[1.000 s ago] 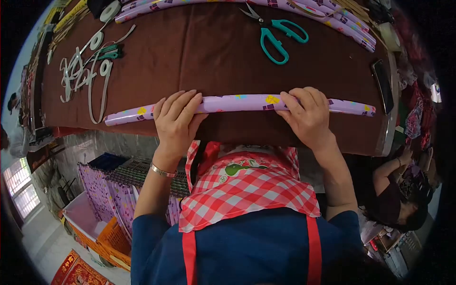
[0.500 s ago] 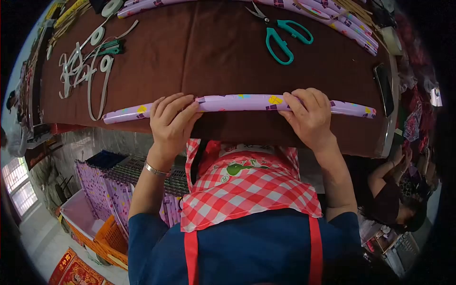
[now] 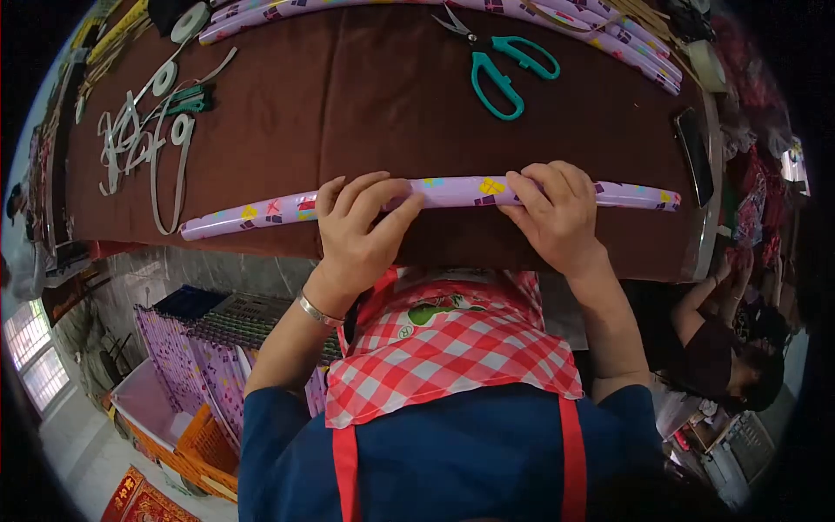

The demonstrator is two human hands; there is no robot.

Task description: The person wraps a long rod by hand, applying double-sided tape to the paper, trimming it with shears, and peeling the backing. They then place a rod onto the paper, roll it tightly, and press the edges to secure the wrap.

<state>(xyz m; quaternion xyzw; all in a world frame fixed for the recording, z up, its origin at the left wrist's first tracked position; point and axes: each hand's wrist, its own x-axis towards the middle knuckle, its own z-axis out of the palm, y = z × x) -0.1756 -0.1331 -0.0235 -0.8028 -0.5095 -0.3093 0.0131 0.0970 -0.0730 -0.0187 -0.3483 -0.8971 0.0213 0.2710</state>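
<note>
A long thin roll of shiny lilac patterned sheet (image 3: 452,192) lies across the near edge of the brown-covered table (image 3: 261,113). My left hand (image 3: 361,222) grips it left of its middle, thumb in front and fingers over the top. Farther right, my right hand (image 3: 557,204) is closed around the same roll in a like grip. Both ends of the roll stick out past my hands. Beyond it lie teal-handled scissors (image 3: 500,83), their blades slightly apart.
White tape strips (image 3: 130,143), tape rolls (image 3: 163,78) and a green tool (image 3: 189,100) lie at left. More lilac rolls (image 3: 626,54) line the far edge. A phone (image 3: 693,157) is at right. An orange basket (image 3: 204,444) stands below; another person (image 3: 722,357) sits at right.
My left hand has slid right along the roll, closer to my right hand. My right hand keeps its place on the roll. The whole view has shifted slightly.
</note>
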